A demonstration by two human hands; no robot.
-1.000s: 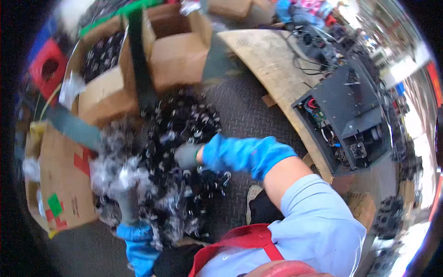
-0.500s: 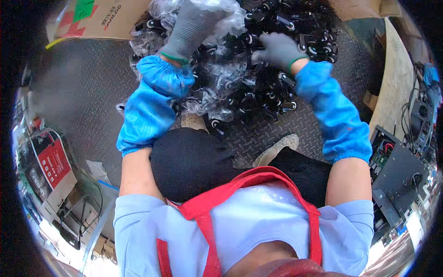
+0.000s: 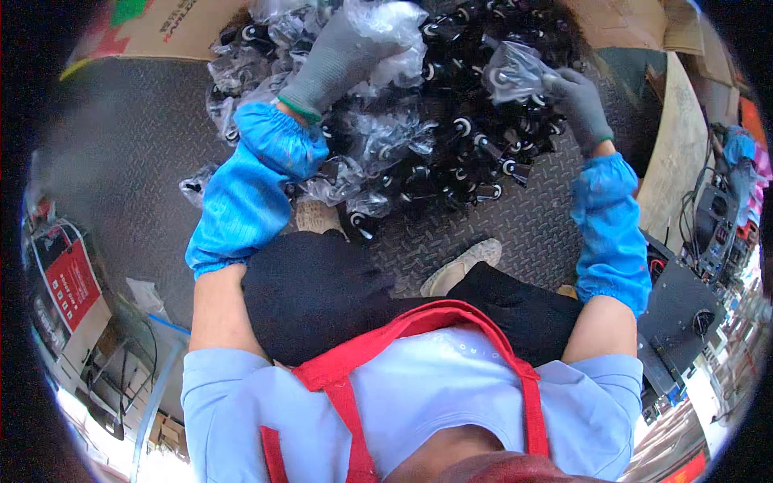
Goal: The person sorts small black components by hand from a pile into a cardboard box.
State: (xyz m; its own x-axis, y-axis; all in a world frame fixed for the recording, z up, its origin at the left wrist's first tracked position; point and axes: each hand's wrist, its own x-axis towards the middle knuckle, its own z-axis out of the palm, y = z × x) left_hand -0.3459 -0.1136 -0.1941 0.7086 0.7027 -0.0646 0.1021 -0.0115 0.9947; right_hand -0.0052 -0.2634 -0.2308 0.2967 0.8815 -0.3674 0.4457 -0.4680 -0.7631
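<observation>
A heap of black casters (image 3: 463,165) with pale wheel rims lies on the floor in front of me, many of them in clear plastic bags. My grey-gloved left hand (image 3: 348,58) reaches to the heap's far side, closed on a crumpled bunch of clear plastic bags (image 3: 386,20); its fingertips are hidden by the plastic. At the right edge of the heap, my grey-gloved right hand (image 3: 581,103) pinches the end of a single clear plastic bag (image 3: 515,71). A pale round rim shows in or behind that bag; I cannot tell which.
Cardboard boxes stand at the far left (image 3: 173,32) and far right (image 3: 624,24). A wooden board (image 3: 672,133) leans along the right, near an opened black computer case (image 3: 680,310). A red and black box (image 3: 68,282) sits at left. The floor (image 3: 129,133) is textured metal plate.
My right hand has moved right, away from the middle of the heap, and a clear plastic bag now hangs from its fingers. The left hand stays at the bunched plastic.
</observation>
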